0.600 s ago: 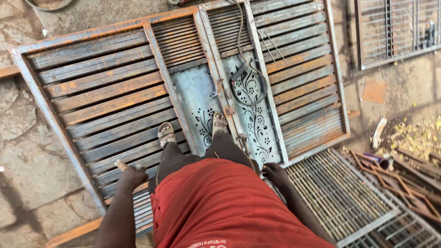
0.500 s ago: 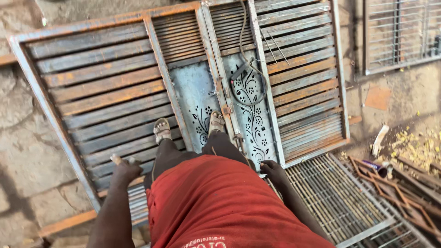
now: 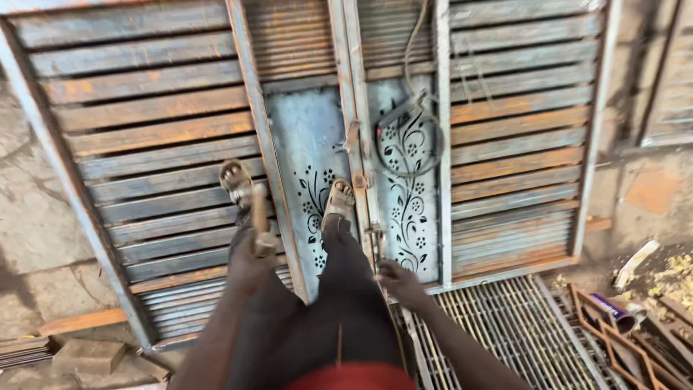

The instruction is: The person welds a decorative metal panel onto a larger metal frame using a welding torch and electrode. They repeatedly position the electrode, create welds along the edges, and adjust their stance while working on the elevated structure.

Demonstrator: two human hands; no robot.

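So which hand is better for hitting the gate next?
Probably the left. The left hand holds a hammer above the gate's slats. The right hand is empty, low beside the latch on the middle frame.

Cable (image 3: 404, 137) on gate (image 3: 166, 137) (grate (image 3: 520, 332) right)

Hammer (image 3: 258, 217) in left hand (image 3: 249, 263) (fist closed) — over metal door (image 3: 166, 137)
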